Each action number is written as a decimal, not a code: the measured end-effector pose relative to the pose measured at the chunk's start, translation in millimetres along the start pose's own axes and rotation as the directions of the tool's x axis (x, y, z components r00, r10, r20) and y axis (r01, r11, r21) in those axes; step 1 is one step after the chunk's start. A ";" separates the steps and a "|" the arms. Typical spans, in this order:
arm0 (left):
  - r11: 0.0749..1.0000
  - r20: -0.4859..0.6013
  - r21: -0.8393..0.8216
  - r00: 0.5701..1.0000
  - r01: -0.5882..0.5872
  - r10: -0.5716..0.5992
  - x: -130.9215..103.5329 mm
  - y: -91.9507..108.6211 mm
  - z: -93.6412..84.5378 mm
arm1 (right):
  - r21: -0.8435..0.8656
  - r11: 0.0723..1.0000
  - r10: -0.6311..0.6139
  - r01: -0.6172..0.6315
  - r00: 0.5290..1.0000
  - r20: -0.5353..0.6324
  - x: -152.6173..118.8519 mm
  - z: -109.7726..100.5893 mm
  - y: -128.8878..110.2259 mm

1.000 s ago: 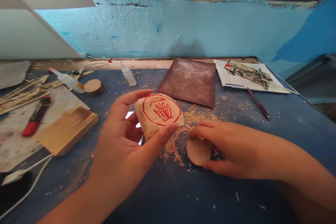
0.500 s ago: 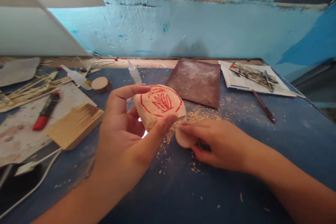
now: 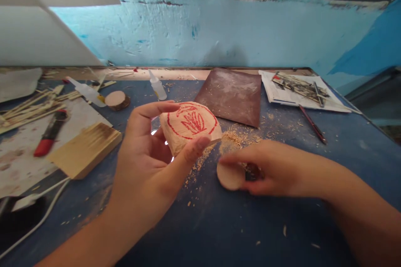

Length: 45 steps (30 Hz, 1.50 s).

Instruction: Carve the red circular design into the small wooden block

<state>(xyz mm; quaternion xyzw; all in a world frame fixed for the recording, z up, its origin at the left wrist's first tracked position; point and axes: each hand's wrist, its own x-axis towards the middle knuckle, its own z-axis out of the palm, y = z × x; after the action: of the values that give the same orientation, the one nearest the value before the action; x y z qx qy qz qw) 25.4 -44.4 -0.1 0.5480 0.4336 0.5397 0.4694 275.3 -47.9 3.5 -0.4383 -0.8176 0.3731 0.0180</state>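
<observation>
Between the thumb and fingers of my left hand (image 3: 150, 158) is a pale block of wood (image 3: 192, 123), held above the table. Its top face carries a red drawn circle with a leafy plant inside. My right hand (image 3: 272, 169) is lower and to the right, pinching a small round wooden disc (image 3: 231, 174) by its edge, close to the tabletop. Pale wood shavings (image 3: 233, 139) lie scattered beneath and between the hands. Part of the right hand's fingers is hidden behind the disc.
A brown sheet of sandpaper (image 3: 232, 96) lies beyond the hands. At left are a wooden block (image 3: 84, 148), a red-and-black cutter (image 3: 52, 131), a wood slice (image 3: 117, 100), thin sticks and glue bottles (image 3: 158, 86). A pencil (image 3: 313, 125) and papers (image 3: 282, 99) lie at right.
My right hand has shifted right and slightly toward me with the disc, so more of the disc's round face shows. The left hand holds the block almost still.
</observation>
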 end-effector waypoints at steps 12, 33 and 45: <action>0.999 0.026 0.006 0.999 -0.039 0.039 0.1 -2.0 0.2 | 0.102 0.983 -0.156 0.151 0.987 0.040 -8.4 4.7 -9.8; 1.000 0.012 0.012 1.000 0.012 -0.012 -0.4 1.4 -2.4 | -0.072 0.973 -0.221 0.218 0.974 -0.039 19.1 35.4 -11.5; 1.000 0.011 0.002 1.000 0.002 -0.002 -0.2 1.4 -0.2 | -0.016 0.972 -0.233 0.233 0.972 -0.027 9.4 24.2 -16.2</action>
<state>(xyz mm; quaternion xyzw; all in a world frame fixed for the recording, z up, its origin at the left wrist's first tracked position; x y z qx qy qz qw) 25.2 -44.9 1.2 0.5508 0.4323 0.5359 0.4718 249.4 -60.9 -6.6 -0.3446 -0.8653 0.3570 0.0705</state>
